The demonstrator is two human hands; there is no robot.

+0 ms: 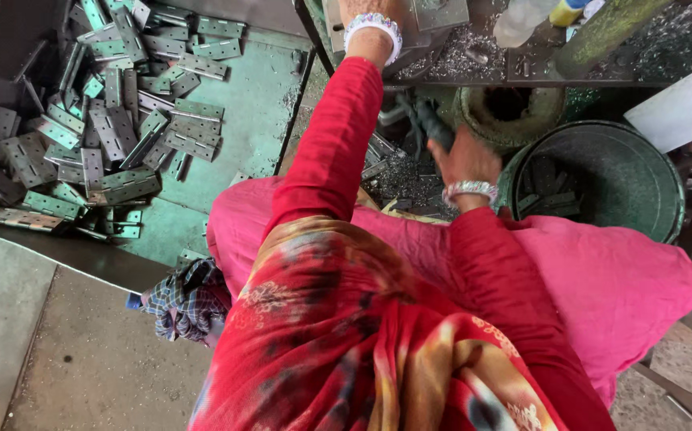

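Observation:
My left hand (368, 8) reaches forward to the top edge of the view, onto a machine table (521, 72). Only its back and a beaded bracelet show; the fingers are cut off. A flat grey metal plate (439, 12) lies just to its right. My right hand (464, 158) is lower, in front of the table, closed around a dark lever handle (432, 122). It also wears a beaded bracelet. Both arms are in red sleeves over pink cloth.
A green tray (250, 120) at the left holds a heap of several grey metal hinges (114, 120). A green bucket (601, 179) with a few hinges stands at the right. Metal shavings (406, 179) lie below the table. A plastic bottle (521, 20) and a checked cloth (186, 299) are nearby.

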